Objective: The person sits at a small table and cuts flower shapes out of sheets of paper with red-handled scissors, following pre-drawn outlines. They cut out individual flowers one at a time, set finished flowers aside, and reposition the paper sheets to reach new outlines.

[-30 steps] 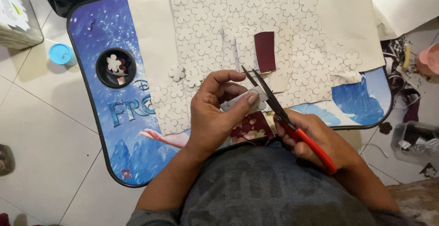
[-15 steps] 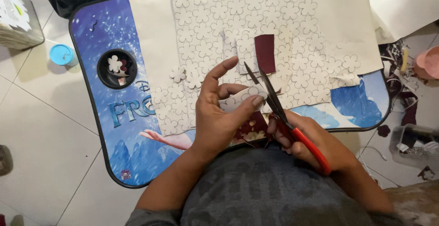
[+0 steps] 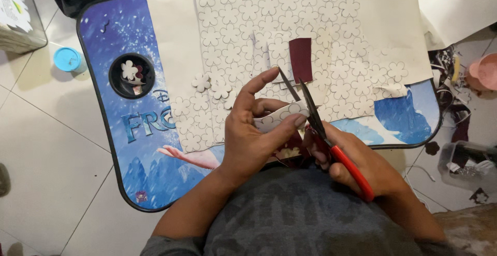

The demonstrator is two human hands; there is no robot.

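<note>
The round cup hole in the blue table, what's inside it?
Inside the round hole, a few small flower cutouts show, white ones and a darker one, against a dark bottom. Whatever lies under them is hidden.

The scissors (image 3: 310,113) have opened; the left hand's (image 3: 253,137) fingers (image 3: 259,82) lifted.

My scissors (image 3: 331,142) have red handles and dark blades; the sheet (image 3: 290,33) I cut from is cream, patterned all over with flower shapes, a maroon strip (image 3: 301,59) on it; my desk (image 3: 134,131) is blue with snowy sparkles
</note>
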